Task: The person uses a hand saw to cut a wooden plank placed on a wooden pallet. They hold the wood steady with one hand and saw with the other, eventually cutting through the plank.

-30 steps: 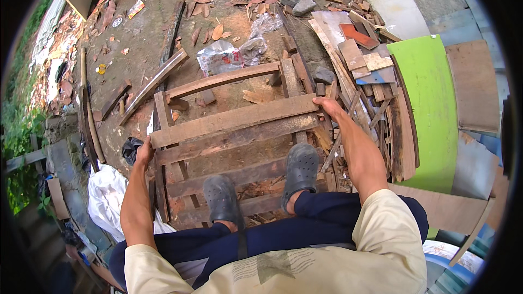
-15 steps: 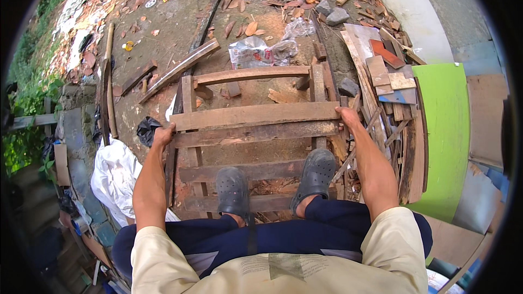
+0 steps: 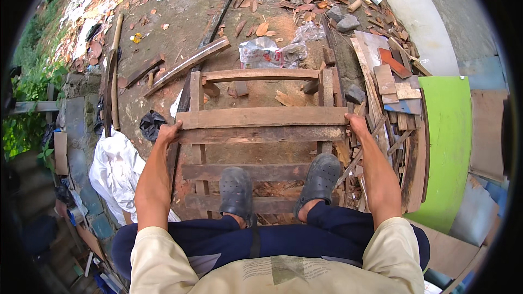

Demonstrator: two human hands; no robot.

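The plank (image 3: 264, 117) lies crosswise over a slatted wooden frame (image 3: 196, 91), right along a darker slat (image 3: 261, 134) on its near side, and its two ends reach about to the frame's sides. The left hand (image 3: 168, 133) grasps the left end and the right hand (image 3: 356, 124) the right end, thumbs toward the upper face; the other fingers are mostly hidden, so how far they curl underneath cannot be told. Beyond the plank, a gap of earth runs to the far crossbar (image 3: 261, 74), and another gap separates the darker slat from the nearer slats. Two dark clogs (image 3: 235, 189) cover parts of those nearer slats; whether they stand on wood or ground is unclear. The navy trousers (image 3: 305, 239) hide the frame's near end. Close on the left sit a black plastic bag (image 3: 153, 126) and a white sack (image 3: 113, 166), partly behind the forearm. On the right, a scrap-wood pile (image 3: 396, 90) crowds the frame, with a green board (image 3: 447, 141) past it. Farther off lie crumpled clear plastic (image 3: 261, 54) and a loose beam (image 3: 188, 67), slanting at the left.
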